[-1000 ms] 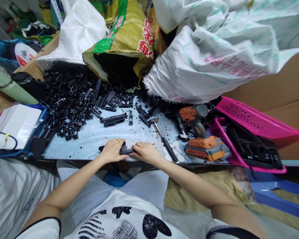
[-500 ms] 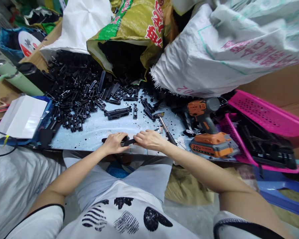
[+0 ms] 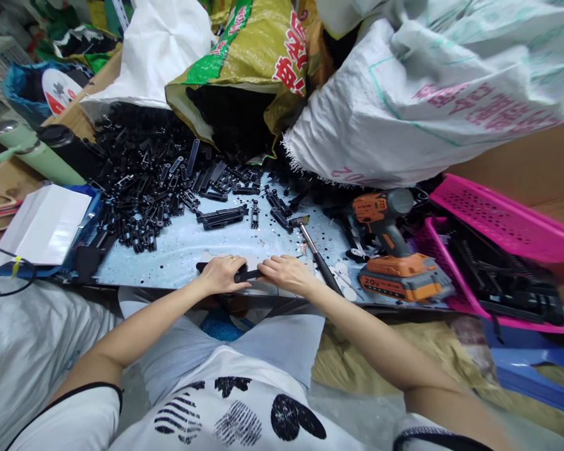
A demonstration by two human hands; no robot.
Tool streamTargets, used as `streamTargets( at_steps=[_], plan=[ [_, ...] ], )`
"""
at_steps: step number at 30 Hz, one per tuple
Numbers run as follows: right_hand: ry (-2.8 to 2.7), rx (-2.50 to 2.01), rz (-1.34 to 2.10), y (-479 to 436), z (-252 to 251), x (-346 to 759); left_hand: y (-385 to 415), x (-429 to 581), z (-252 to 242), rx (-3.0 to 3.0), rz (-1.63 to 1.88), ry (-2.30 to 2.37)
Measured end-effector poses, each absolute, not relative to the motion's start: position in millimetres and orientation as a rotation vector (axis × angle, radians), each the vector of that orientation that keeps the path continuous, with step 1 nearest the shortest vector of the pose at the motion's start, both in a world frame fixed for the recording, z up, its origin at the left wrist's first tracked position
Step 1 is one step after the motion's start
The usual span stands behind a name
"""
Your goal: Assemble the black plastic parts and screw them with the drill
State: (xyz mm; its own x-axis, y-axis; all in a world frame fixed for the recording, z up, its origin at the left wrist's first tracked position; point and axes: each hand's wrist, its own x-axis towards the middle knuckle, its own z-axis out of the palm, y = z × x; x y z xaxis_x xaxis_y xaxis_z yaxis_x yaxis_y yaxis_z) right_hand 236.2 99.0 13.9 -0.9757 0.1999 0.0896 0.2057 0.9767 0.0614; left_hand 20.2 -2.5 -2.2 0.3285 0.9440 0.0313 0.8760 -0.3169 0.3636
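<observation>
Near the front edge of the blue table, my left hand [image 3: 223,274] is closed over a dark, narrow plastic part [image 3: 249,274]. My right hand [image 3: 286,274] grips the other end, its fingers curled over it. Most of the part is covered by the hands, so its exact kind cannot be made out. A hammer [image 3: 320,254] lies just right of my right hand, its head pointing away from me. Beyond my hands, several assembled black strip-like pieces [image 3: 223,217] rest on the tabletop.
A large heap of small black parts [image 3: 141,169] fills the back left, below an open yellow sack [image 3: 244,62]. An orange and grey cordless drill [image 3: 388,244] stands at right, beside a pink basket [image 3: 507,219]. White papers [image 3: 42,225] and a green bottle [image 3: 42,156] are at left.
The view has shifted slightly. Both hands have moved a little right and toward me, still on the same dark part. More of the hammer's handle shows now.
</observation>
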Motion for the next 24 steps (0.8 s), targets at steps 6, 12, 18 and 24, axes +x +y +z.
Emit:
streamTargets(
  at_steps=[6,12,18,24],
  plan=[
    [-2.944,-0.474,0.094,103,-15,259,94,32,16,2.24,0.51,1.771],
    [-2.916,-0.474,0.231,98,-19,266,229,13,20,1.977,0.211,2.201],
    [-2.746,-0.744,0.249,164,0,247,269,-7,10,1.949,0.067,2.232],
    [-2.748,-1.224,0.09,286,2,152,283,-26,-2,1.921,0.06,2.357]
  ],
)
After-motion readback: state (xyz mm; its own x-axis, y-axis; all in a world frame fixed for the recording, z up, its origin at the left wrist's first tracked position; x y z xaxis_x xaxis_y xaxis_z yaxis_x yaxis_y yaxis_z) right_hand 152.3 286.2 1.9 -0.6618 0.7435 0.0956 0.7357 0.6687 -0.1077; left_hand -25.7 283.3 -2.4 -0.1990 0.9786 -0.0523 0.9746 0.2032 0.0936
